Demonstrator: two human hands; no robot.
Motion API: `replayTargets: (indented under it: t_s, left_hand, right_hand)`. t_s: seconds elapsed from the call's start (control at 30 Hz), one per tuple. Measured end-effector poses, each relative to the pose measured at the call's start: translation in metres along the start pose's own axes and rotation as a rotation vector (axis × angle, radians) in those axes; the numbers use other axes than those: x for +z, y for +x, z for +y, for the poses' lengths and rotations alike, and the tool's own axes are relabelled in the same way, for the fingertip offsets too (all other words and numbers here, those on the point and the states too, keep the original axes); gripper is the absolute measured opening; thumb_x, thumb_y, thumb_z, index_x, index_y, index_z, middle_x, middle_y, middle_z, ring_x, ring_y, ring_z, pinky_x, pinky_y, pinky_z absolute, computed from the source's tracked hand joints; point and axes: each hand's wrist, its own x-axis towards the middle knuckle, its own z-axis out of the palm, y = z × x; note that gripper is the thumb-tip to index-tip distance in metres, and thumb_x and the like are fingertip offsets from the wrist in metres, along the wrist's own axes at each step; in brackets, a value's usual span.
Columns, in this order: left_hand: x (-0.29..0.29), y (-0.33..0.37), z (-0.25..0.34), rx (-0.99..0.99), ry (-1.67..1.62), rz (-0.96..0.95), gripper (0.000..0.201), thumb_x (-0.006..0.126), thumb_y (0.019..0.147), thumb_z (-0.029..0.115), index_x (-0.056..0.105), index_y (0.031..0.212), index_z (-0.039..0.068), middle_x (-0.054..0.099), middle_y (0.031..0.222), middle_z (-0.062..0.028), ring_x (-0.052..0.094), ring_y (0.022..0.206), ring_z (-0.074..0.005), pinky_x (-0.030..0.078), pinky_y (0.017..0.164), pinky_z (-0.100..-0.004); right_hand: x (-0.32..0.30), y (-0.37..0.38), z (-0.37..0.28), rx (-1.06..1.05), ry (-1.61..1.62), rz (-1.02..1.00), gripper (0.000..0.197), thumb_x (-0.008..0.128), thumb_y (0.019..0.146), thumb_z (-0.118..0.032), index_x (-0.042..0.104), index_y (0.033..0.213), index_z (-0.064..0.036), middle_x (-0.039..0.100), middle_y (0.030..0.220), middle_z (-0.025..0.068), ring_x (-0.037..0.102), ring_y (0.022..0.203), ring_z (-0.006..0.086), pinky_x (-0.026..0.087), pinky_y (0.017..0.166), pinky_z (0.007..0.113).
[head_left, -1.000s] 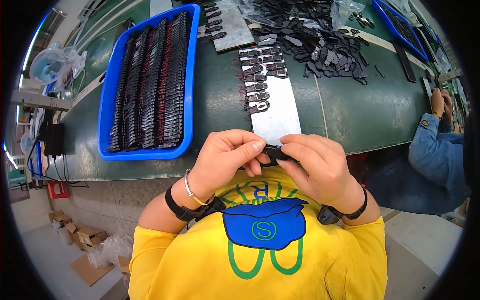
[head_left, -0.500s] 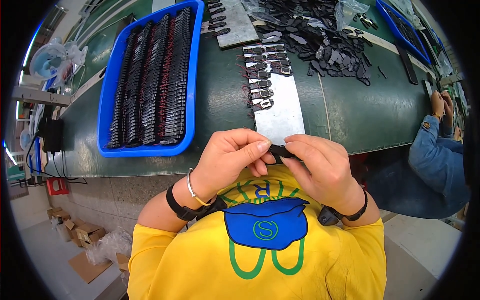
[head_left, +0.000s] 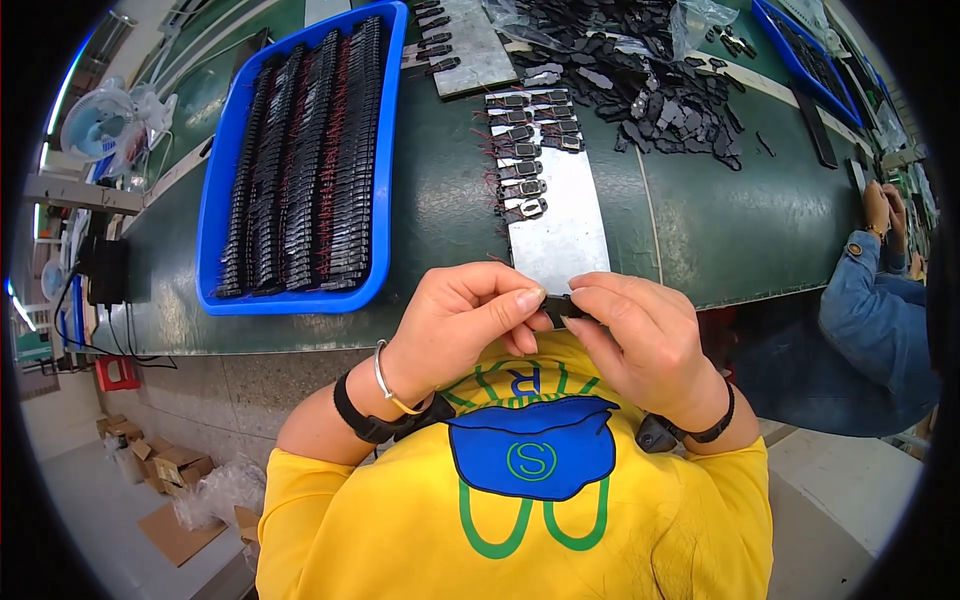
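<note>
Left hand (head_left: 468, 315) and right hand (head_left: 645, 335): thumb and fingers of each appear pinched on the part (head_left: 563, 306), which sits between the opposed fingertips, on the near side of the plate (head_left: 558, 248). Risk: dropping, should the tips-only hold slip; bending, should the two grips press unevenly. Long axis: appears crosswise, left fingertips to right; facing cannot be told, fingers covering the ends

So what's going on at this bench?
A person's left hand and right hand pinch a small black part between them. Just ahead, a white board bears small wired parts. To its left, a blue tray holds packed rows of black parts. Farther right lies a loose heap of flat black pieces.
</note>
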Motion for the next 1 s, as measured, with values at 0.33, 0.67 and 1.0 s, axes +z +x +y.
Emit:
replayTargets:
  t_s: [0.33,0.67,1.0]
  left_hand:
    - [0.007,-0.008,-0.001,0.148,0.167,0.021,0.011,0.066,0.088,0.006,0.065,0.097,-0.001,0.067,0.081,-0.0026,0.063,0.07,-0.0061,0.051,0.062,-0.0192]
    - [-0.006,-0.011,-0.004,0.525,0.58,0.014,0.013,0.07,0.081,-0.004,0.065,0.093,-0.004,0.067,0.083,-0.0086,0.065,0.069,-0.0102,0.05,0.061,-0.0193]
    - [-0.003,-0.007,0.0,0.747,0.876,0.029,0.012,0.071,0.079,0.001,0.065,0.089,0.0,0.067,0.076,-0.0086,0.063,0.061,-0.0148,0.046,0.054,-0.0231]
  right_hand:
    - [0.002,-0.001,-0.002,-0.074,-0.036,0.019,0.032,0.074,0.064,0.005,0.062,0.093,0.0021,0.066,0.09,0.0156,0.066,0.071,0.0299,0.054,0.061,0.034]
    - [0.002,0.002,0.003,0.038,0.189,0.047,0.03,0.075,0.068,0.001,0.063,0.096,0.0017,0.066,0.091,0.015,0.066,0.072,0.0274,0.053,0.06,0.033]
    - [0.009,-0.001,0.015,0.022,0.426,-0.005,0.023,0.077,0.071,-0.004,0.065,0.09,0.0001,0.065,0.076,0.0111,0.063,0.065,0.0252,0.05,0.056,0.031]
